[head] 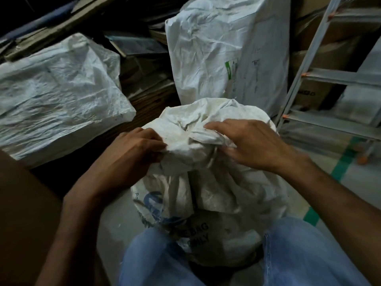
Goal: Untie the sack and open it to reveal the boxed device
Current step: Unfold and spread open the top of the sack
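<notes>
From the head view, the sack [206, 193] stands on the floor between the person's knees, its mouth bunched shut and no boxed device showing, so the task looks barely begun: the tie is yet to come loose and the neck to be spread. The left hand [136, 147] grips the gathered fabric; the right hand [247, 143] rests on it with fingers spread, gripping nothing that I can make out. Count: three white woven sacks including the flat one [57, 96] and the tall one [222, 48], two hands, one ladder [329, 79]

A dim storeroom with a pale grey concrete floor [362, 182] crossed by a green tape stripe [342, 162]. A silver aluminium stepladder [340, 77] stands at right before stacked brown cardboard boxes [329, 38]. Two bulky white woven sacks [57, 96] sit behind.
</notes>
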Tool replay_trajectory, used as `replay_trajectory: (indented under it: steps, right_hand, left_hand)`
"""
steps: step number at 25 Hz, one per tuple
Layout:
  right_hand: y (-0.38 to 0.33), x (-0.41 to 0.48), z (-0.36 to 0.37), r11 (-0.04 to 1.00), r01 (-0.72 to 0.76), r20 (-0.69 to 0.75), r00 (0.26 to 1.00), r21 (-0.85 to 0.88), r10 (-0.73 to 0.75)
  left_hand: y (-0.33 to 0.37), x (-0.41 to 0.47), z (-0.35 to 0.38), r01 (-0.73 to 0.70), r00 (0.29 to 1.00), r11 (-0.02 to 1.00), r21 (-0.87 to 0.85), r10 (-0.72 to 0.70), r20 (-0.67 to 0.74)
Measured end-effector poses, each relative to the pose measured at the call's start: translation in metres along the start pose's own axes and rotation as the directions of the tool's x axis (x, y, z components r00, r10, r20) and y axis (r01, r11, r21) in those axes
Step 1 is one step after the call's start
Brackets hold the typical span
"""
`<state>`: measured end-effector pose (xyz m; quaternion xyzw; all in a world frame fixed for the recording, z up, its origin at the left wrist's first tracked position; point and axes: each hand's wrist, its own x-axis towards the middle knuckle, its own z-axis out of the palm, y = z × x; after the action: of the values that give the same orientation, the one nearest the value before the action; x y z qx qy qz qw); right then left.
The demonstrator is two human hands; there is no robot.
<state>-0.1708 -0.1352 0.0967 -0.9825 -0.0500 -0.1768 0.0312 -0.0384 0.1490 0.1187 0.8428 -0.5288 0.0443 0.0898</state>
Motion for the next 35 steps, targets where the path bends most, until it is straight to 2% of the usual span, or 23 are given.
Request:
replay_trajectory:
  steps: [2,3,4,6,7,8,10,12,13,15,17,18,20,22,23,24,25,27,28,29,30,33,35]
  right_hand:
    - [-0.008,0.014,-0.003,0.999,0.044,-0.297,0.954,0.002,-0.042]
    - [-0.016,0.020,-0.006,0.999,0.045,-0.430,0.902,0.001,-0.040]
    - [-0.027,0.026,-0.007,0.999,0.040,-0.528,0.849,0.005,-0.031]
    - [-0.047,0.038,-0.004,0.999,0.014,-0.626,0.779,0.050,0.021]
    - [-0.051,0.041,-0.003,0.990,0.014,-0.593,0.802,0.141,0.073]
    - [-0.048,0.041,-0.005,0.962,0.022,-0.493,0.862,0.274,0.120]
    - [-0.026,0.030,-0.015,0.873,-0.030,-0.117,0.988,0.486,0.099]
    - [-0.001,0.018,-0.017,0.959,-0.048,0.156,0.988,0.281,0.004]
    - [0.007,0.015,-0.013,0.985,-0.032,0.161,0.987,0.168,0.005]
    - [0.008,0.018,-0.002,0.992,0.002,-0.008,1.000,0.130,-0.001]
    - [0.002,0.029,-0.001,0.994,0.101,-0.280,0.956,0.041,-0.086]
    - [-0.002,0.035,-0.007,0.994,0.104,-0.417,0.903,-0.028,-0.106]
    - [-0.017,0.049,-0.021,0.993,0.053,-0.671,0.733,-0.107,-0.111]
    - [-0.037,0.058,-0.027,0.995,0.047,-0.808,0.580,-0.089,-0.100]
    - [-0.046,0.060,-0.027,0.994,0.069,-0.822,0.558,-0.086,-0.110]
    - [-0.052,0.059,-0.025,0.990,0.104,-0.779,0.611,-0.099,-0.142]
    - [-0.053,0.054,-0.022,0.985,0.150,-0.672,0.721,-0.084,-0.168]
    - [-0.041,0.039,-0.024,0.980,0.187,-0.286,0.944,0.066,-0.161]
    - [-0.035,0.031,-0.025,0.978,0.165,-0.099,0.983,0.126,-0.153]
    - [-0.031,0.025,-0.024,0.979,0.157,-0.004,0.987,0.129,-0.158]
    - [-0.027,0.022,-0.022,0.982,0.163,-0.002,0.987,0.096,-0.163]
    - [-0.021,0.033,-0.015,0.994,0.106,-0.145,0.984,0.032,-0.100]
    - [-0.019,0.044,-0.008,0.983,0.164,-0.226,0.958,-0.081,-0.178]
  left_hand:
    - [0.000,-0.006,-0.010,0.214,0.976,0.962,-0.172,-0.205,0.071]
    - [0.010,-0.005,-0.014,0.287,0.957,0.929,-0.233,-0.287,0.036]
    - [0.023,0.001,-0.012,0.305,0.945,0.922,-0.238,-0.324,-0.043]
    - [0.051,0.022,0.003,0.264,0.922,0.955,-0.137,-0.292,-0.253]
    - [0.059,0.031,0.011,0.264,0.897,0.960,-0.096,-0.281,-0.342]
    - [0.061,0.034,0.017,0.265,0.882,0.960,-0.086,-0.277,-0.382]
    - [0.045,0.030,0.023,0.214,0.897,0.972,-0.096,-0.235,-0.373]
    - [0.028,0.015,0.021,0.128,0.921,0.981,-0.145,-0.172,-0.350]
    - [0.023,0.010,0.019,0.090,0.929,0.979,-0.181,-0.148,-0.338]
    - [0.012,0.003,0.015,0.046,0.960,0.966,-0.253,-0.113,-0.257]
    - [0.000,-0.003,0.006,0.076,0.987,0.949,-0.305,-0.116,-0.114]
    - [-0.004,-0.005,0.001,0.089,0.991,0.943,-0.321,-0.116,-0.066]
    - [0.002,-0.007,-0.010,0.063,0.993,0.919,-0.390,-0.098,-0.070]
    - [0.026,0.003,-0.020,0.104,0.977,0.816,-0.569,-0.191,-0.095]
    - [0.037,0.010,-0.021,0.120,0.955,0.789,-0.603,-0.258,-0.147]
    - [0.044,0.016,-0.020,0.108,0.926,0.827,-0.551,-0.286,-0.248]
    - [0.049,0.020,-0.016,0.101,0.902,0.917,-0.386,-0.248,-0.353]
    - [0.051,0.017,-0.003,0.121,0.901,0.993,0.004,-0.108,-0.420]
    - [0.048,0.015,0.005,0.141,0.911,0.982,0.125,-0.079,-0.406]
    - [0.045,0.012,0.012,0.150,0.918,0.972,0.183,-0.068,-0.390]
    - [0.045,0.011,0.018,0.141,0.920,0.969,0.203,-0.053,-0.387]
    - [0.046,0.005,0.022,0.079,0.919,0.984,0.162,-0.008,-0.395]
    - [0.051,-0.001,0.015,0.076,0.953,0.995,-0.059,-0.090,-0.291]
